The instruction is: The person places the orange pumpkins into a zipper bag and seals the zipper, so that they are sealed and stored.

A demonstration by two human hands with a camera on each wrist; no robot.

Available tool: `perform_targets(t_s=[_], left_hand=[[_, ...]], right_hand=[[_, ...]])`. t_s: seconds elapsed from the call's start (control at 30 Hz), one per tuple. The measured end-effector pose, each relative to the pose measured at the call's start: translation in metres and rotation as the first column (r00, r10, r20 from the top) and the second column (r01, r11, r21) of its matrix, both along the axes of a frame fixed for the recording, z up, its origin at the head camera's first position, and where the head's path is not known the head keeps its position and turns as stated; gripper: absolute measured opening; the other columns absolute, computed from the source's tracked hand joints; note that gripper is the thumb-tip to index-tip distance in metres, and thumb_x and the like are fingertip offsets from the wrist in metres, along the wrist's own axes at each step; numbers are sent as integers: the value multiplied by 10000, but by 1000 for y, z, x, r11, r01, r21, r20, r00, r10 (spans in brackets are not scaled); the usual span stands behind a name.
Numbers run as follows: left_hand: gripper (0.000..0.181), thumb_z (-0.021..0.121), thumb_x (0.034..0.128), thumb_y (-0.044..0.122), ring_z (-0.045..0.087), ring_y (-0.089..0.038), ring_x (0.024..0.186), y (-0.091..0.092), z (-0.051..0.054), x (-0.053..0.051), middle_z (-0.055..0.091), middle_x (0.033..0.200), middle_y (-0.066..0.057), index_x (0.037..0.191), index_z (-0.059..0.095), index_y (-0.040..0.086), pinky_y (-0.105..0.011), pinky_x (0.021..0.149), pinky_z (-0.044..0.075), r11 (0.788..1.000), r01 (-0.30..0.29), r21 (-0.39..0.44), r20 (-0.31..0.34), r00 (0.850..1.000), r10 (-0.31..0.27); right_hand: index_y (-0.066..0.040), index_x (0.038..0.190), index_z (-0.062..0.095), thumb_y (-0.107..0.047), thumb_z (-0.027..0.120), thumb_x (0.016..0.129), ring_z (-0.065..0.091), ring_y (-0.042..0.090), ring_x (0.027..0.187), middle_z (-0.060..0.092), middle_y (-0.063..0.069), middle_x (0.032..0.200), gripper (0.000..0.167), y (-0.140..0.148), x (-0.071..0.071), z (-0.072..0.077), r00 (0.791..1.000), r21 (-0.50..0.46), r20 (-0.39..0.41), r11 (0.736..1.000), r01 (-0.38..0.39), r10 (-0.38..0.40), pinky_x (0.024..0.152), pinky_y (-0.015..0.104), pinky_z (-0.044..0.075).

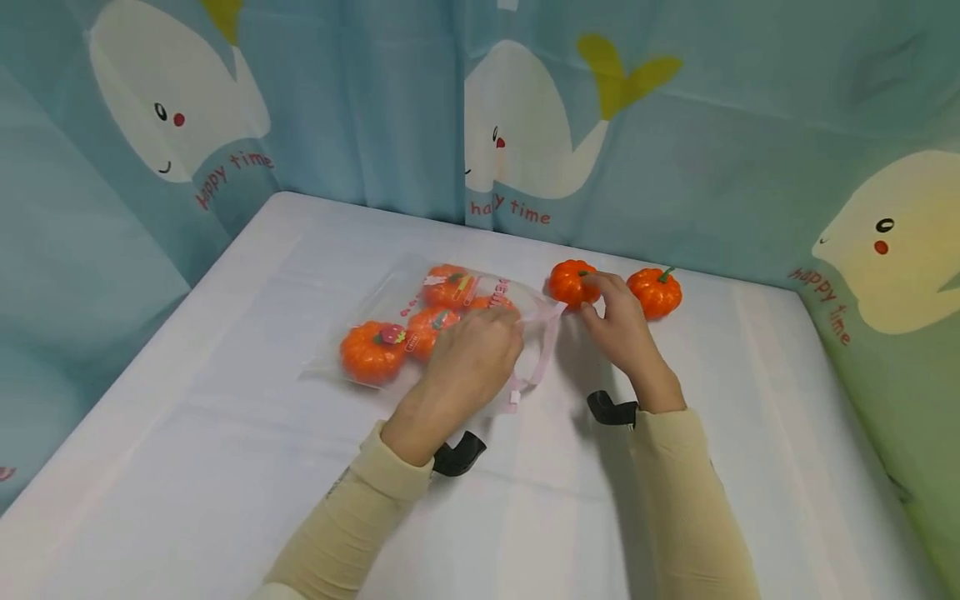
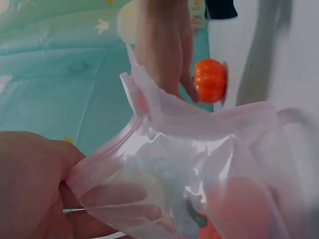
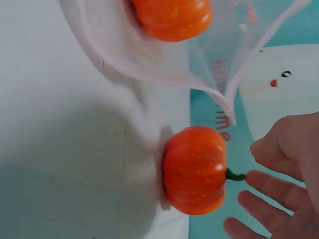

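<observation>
A: Where did the clear bag point(image 1: 393, 293) lie?

B: On the white table point(image 1: 225, 467), its pink-edged mouth point(image 1: 550, 343) gaping toward 3 o'clock. At least four orange pumpkins point(image 1: 372, 355) were inside.

A: What about the left hand point(image 1: 480, 350)?

B: It was at the bag's 4 o'clock, pinching the pink edge; some of its fingers showed through the plastic.

A: And outside the bag?

B: Two more. The nearer pumpkin point(image 3: 194, 172) sat just beyond the mouth, between 2 and 3 o'clock from the bag. The farther pumpkin point(image 1: 655, 294) sat at 3 o'clock from that one.

A: Had the right hand point(image 1: 621, 321) taken hold?

B: No, its fingers were spread and gripped nothing, thumb well apart, at the nearer pumpkin's 4 o'clock. One fingertip was right at the green stem point(image 3: 235, 176); I couldn't tell whether it touched.

A: Behind everything?

B: A whale-print curtain point(image 1: 727, 183) hung at 12 o'clock, along the table's far edge.
</observation>
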State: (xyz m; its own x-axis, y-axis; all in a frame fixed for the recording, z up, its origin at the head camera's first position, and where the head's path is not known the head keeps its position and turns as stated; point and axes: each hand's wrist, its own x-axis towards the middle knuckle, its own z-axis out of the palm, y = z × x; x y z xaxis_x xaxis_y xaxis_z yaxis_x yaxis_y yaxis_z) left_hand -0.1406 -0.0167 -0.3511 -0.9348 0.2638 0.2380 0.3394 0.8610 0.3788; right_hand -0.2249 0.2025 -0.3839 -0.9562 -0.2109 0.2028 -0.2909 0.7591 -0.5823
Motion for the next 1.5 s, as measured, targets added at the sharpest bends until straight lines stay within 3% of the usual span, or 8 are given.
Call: perform_targets(t_s=[0.17,0.37,0.6,1.07,1.33,1.5], left_hand=[[285,491,1028,243,570,-209,717,4,1,2,543,728,-23,778,551,119,-337,569,502,1000,18,-3,-14,1000,-18],[248,502,1027,272,620,-214,802,6,1,2,648,876,-25,896,633,107,-386,641,558,1000,14,-19,6,1000,-14],[253,495,1029,277,607,-208,807,5,1,2,636,862,-18,889,624,110,-377,646,553,1000,13,-7,4,1000,-13],[292,471,1038,258,594,-203,770,0,1,0,564,747,-13,803,581,124,-366,610,540,1000,7,26,9,1000,-7],[265,468,1043,262,587,-181,770,-4,0,-2,581,794,-1,901,638,117,-348,636,548,999,2,32,18,1000,-3],[284,462,1044,264,583,-180,759,-6,0,-2,574,793,4,830,597,136,-352,606,528,999,4,43,15,1000,-5]], right_hand=[[52,1394,474,-66,547,941,374,422,1389,405,239,1496,474,-3,-13,3,999,96,31,995,13,-16,1153,562,322],[48,1449,405,-102,589,937,329,446,1414,337,253,1542,564,-6,-25,4,994,172,106,985,-10,-8,1167,560,296],[53,1464,382,-65,625,899,322,443,1413,313,243,1556,626,-5,-29,4,982,249,187,968,-37,-11,1169,561,291],[29,1386,476,-111,689,893,405,420,1338,425,232,1444,555,4,-18,-8,998,262,63,965,1,-18,1126,555,366],[40,1378,497,-101,724,873,398,449,1341,437,242,1440,571,10,4,-16,1000,233,25,973,11,-18,1115,592,358],[70,1359,503,-43,743,841,410,441,1337,452,244,1417,582,12,19,-22,1000,189,-16,982,12,-9,1117,584,361]])
